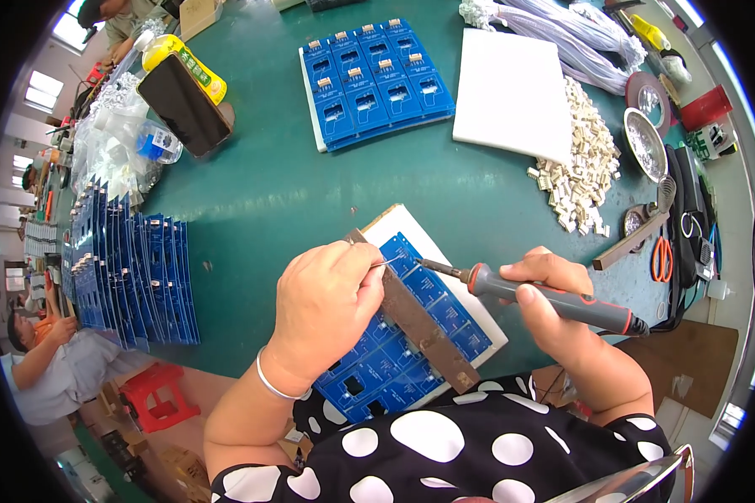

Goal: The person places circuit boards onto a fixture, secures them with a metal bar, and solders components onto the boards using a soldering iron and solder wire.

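A blue circuit board panel (455, 317) lies tilted on a white board (394, 220) close to my body. Across the panel rests a flat brown bar (424, 325). My left hand (320, 289) is closed over the bar's far end, pinching a thin piece of solder wire (387, 262) that points at the panel. In my right hand (554, 285) is a grey and orange soldering iron (600, 312), held by its handle. Its tip meets or hovers just above the panel's far part, near the wire's end; contact cannot be made out.
Blue panels with white connectors (377, 84) sit at the back. Loose connectors (575, 168) are heaped right of a white slab (510, 92). Standing boards (130, 268) line the left edge, below a phone (184, 105) and bottles. Orange scissors (662, 259) lie right. Another person (54, 352) sits left.
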### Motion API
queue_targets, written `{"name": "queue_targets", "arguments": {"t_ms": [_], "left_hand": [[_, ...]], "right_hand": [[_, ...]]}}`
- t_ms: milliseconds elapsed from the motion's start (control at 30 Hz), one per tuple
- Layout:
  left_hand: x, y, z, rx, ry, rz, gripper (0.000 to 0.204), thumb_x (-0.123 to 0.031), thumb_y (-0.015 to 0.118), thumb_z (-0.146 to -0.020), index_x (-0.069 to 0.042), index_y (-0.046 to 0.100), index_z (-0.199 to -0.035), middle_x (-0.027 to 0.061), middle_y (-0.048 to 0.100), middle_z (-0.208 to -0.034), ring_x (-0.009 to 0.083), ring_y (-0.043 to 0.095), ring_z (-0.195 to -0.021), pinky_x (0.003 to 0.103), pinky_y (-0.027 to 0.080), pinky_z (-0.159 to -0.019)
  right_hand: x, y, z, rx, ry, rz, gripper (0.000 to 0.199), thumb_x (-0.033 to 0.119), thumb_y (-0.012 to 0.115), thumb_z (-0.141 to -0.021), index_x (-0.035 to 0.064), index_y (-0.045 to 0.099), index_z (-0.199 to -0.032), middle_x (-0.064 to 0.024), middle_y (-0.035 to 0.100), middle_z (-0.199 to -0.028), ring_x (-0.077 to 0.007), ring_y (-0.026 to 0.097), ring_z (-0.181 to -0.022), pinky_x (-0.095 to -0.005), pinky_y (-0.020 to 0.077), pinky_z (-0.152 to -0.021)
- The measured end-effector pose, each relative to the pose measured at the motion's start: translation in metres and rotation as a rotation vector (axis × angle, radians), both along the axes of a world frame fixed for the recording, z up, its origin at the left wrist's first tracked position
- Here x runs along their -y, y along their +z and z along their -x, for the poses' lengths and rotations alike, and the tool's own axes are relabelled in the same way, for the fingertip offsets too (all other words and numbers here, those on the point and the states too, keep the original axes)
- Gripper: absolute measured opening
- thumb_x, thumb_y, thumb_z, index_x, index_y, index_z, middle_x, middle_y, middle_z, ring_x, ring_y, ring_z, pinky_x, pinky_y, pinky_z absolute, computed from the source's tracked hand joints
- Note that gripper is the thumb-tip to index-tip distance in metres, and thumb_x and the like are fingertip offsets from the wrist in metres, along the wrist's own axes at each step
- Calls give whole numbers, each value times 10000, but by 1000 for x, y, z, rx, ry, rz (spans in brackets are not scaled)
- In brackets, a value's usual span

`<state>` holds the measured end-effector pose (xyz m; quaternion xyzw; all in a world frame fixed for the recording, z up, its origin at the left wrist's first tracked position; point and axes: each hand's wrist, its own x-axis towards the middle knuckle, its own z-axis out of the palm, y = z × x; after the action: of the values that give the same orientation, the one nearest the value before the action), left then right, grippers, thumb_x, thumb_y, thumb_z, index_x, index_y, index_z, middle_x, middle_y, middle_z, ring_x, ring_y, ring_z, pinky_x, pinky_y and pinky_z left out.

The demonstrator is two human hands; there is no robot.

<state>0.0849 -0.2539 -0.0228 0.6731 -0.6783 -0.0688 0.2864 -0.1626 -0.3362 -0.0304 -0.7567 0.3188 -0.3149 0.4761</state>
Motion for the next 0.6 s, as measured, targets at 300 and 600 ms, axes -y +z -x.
{"name": "queue_targets", "arguments": {"t_ms": [300,600], "left_hand": [[1,3,7,111,-95,-80,118,-43,663,-672,-76,562,-724,76,584,-667,280,593,-636,379,471,-598],[2,4,9,122,-100,-78,119,-45,659,-674,-83,552,-709,71,565,-648,273,583,-618,379,462,-585]], "right_hand": [[-10,-5,2,61,-27,-76,200,101,651,-791,-16,690,-948,-130,697,-810,-229,631,-721,-337,509,-660],[-11,-10,-2,43,-22,-71,205,118,656,-794,-9,694,-950,-129,699,-835,-231,625,-716,-346,506,-658]]}}
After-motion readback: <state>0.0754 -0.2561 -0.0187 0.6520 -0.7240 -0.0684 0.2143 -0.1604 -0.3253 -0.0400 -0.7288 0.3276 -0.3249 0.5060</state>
